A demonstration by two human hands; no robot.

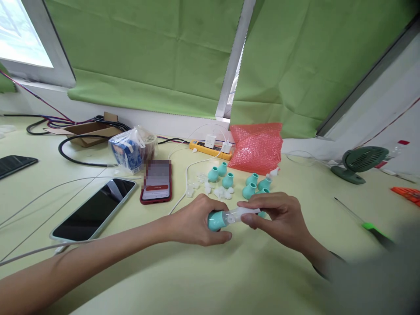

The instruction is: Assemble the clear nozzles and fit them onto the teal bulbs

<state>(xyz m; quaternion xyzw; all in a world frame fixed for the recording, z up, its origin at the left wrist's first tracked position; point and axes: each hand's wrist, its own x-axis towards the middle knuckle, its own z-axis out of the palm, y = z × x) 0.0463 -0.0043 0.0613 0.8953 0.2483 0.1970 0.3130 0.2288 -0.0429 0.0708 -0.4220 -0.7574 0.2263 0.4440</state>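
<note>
My left hand (pixel 197 221) is closed round a teal rubber bulb (pixel 216 221), held sideways above the table. A clear plastic nozzle (pixel 233 215) joins the bulb's open end and points right. The fingers and thumb of my right hand (pixel 278 214) pinch the whitish end of that nozzle. Just behind my hands stand several more teal bulbs (pixel 228 180), mouths up, in two loose groups. One of them, at the right, carries a clear tip (pixel 274 172). Small clear plastic pieces (pixel 223 192) lie beside the left group.
Phones (pixel 95 210) and a red-cased phone (pixel 156 181) lie at the left, with white cables. A bagged blue box (pixel 129 151), a yellow power strip (pixel 210 149) and a red bubble-wrap pouch (pixel 256 146) line the back. Right: a green fan (pixel 364 159) and a screwdriver (pixel 370 226).
</note>
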